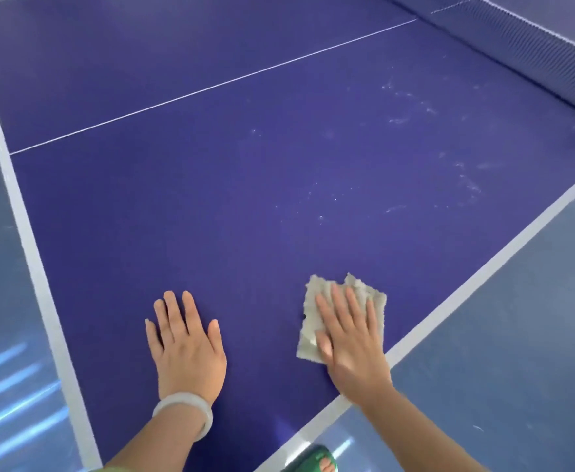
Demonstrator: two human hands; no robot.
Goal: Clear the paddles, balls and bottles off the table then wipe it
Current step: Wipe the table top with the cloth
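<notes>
Left hand flat — right hand presses cloth.

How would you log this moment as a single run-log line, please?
phase: wiping | right hand: flat on cloth | left hand: flat on table | smudges: ahead, toward net

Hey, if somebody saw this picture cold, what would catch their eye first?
The deep blue table fills the view, with the right hand pressing a pale cloth flat near its right edge. The left hand, a pale bangle on its wrist, lies flat on the surface beside it. Whitish smudges mark the far right part, toward the net.
</notes>
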